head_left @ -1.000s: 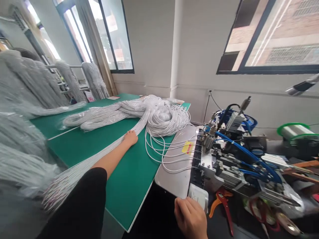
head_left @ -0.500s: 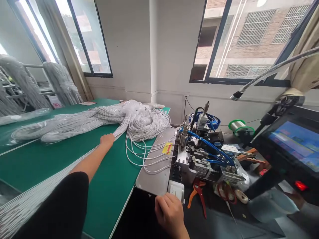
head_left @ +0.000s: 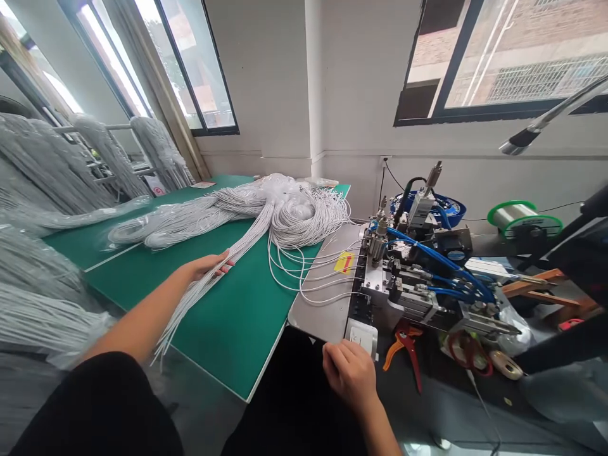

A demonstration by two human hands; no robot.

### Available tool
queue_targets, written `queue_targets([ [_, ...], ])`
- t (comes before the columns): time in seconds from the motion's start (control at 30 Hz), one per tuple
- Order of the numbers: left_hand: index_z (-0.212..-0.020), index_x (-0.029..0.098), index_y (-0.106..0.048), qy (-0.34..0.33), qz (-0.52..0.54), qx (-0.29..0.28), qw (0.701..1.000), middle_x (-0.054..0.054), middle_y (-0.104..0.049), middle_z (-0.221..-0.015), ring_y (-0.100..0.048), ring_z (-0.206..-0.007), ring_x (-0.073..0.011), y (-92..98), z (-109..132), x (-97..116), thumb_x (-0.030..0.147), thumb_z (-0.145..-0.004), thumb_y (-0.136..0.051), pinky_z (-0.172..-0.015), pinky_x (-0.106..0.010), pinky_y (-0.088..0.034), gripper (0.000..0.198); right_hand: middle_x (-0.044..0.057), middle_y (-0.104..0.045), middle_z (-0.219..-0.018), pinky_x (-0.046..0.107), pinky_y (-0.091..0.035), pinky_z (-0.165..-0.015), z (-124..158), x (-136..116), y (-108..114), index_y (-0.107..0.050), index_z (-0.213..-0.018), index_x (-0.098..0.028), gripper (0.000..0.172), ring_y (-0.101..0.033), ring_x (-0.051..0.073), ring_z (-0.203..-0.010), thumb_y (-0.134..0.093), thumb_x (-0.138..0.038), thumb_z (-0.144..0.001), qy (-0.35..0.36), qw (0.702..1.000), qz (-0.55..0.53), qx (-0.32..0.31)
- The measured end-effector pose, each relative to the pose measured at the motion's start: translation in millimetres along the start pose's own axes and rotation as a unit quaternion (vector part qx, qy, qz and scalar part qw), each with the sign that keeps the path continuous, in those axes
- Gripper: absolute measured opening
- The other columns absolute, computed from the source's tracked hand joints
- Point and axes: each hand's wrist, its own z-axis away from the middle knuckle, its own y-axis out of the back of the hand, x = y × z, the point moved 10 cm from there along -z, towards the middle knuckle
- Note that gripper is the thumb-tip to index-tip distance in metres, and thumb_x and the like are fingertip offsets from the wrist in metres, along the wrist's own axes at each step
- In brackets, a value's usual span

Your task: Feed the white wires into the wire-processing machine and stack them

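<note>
My left hand (head_left: 211, 265) is closed around a bundle of thin white cables (head_left: 249, 239), thumb on top and fingers underneath. The bundle runs from a large pile of coiled white cables (head_left: 304, 221) on the green table (head_left: 232, 316), and its loose ends droop at the table's front edge. My right hand (head_left: 350, 373) is curled into a fist in front of a small white box (head_left: 363, 339) at the machine's near corner. Nothing shows sticking out of that fist; its palm side is hidden. Several white cables lead across a metal plate (head_left: 323, 310) into the machine (head_left: 408, 266).
Orange-red cutters (head_left: 403, 351), red-handled scissors (head_left: 470, 354) and a tape roll (head_left: 506, 365) lie before the machine. A green-rimmed wire spool (head_left: 522, 218) stands behind it. A metal lamp neck (head_left: 555, 114) reaches in from the right. Plastic-wrapped cable bundles (head_left: 161, 152) hang at left.
My left hand has moved along the bundle, away from the pile and towards me; the loose ends now show by the table edge. My right fist stays by the white box. The view has turned left.
</note>
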Motion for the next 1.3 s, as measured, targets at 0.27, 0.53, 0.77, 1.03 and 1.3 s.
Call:
queue_targets([
  [0.27, -0.066, 0.018, -0.053, 0.067, 0.089, -0.145, 0.983, 0.002, -0.049, -0.062, -0.044, -0.055, -0.0115, -17.6, 48, -32, 0.059, -0.050, -0.079, -0.059, -0.025, -0.043, 0.051, -0.002, -0.047, -0.053, 0.028, -0.028, -0.056, -1, 1, 0, -0.056, -0.064, -0.018, 0.024, -0.042, 0.011, -0.053, -0.054, -0.015, -0.088, -0.003, 1.000, -0.007, 0.000],
  [0.53, -0.085, 0.021, -0.053, 0.120, 0.086, -0.118, 0.982, 0.004, -0.051, -0.058, -0.044, -0.048, -0.0127, -19.1, 109, -57, 0.069, -0.052, -0.069, -0.049, -0.025, -0.037, 0.061, 0.000, -0.053, -0.055, 0.026, -0.033, -0.056, -10, 10, 0, -0.063, -0.072, -0.017, 0.021, -0.048, 0.012, -0.052, -0.052, -0.022, -0.089, -0.142, 0.979, -0.142, 0.029],
  [0.77, -0.077, 0.021, -0.044, 0.066, 0.129, -0.087, 0.986, 0.005, -0.050, -0.062, -0.044, -0.050, -0.0102, -75.6, 128, 8, 0.068, -0.061, -0.063, -0.046, -0.022, -0.034, 0.053, 0.001, -0.063, -0.071, 0.026, -0.044, -0.055, -45, -40, -126, -0.058, -0.104, -0.017, 0.033, -0.057, 0.013, -0.057, -0.055, -0.045, -0.087, -0.423, 0.678, -0.572, -0.185],
  [1.03, -0.101, 0.022, -0.050, -0.003, 0.170, -0.118, 0.978, 0.004, -0.054, -0.060, -0.048, -0.046, -0.0120, -133.5, 130, 66, 0.069, -0.067, -0.060, -0.043, -0.022, -0.037, 0.059, 0.008, -0.065, -0.075, 0.025, -0.049, -0.059, -121, -83, -208, -0.057, -0.089, -0.010, 0.039, -0.063, 0.014, -0.063, -0.047, -0.048, -0.091, -0.504, 0.253, -0.806, -0.182],
  [1.3, -0.092, 0.019, -0.067, -0.115, 0.047, -0.189, 0.974, -0.005, -0.069, -0.098, -0.062, -0.094, -0.0213, -126.4, 122, 47, 0.065, -0.091, -0.027, -0.088, -0.033, -0.047, 0.061, -0.012, -0.034, -0.045, 0.012, -0.023, -0.036, -117, -39, -200, -0.048, -0.080, -0.016, 0.017, -0.028, 0.002, -0.032, -0.045, -0.021, -0.096, -0.503, 0.104, -0.852, -0.100],
])
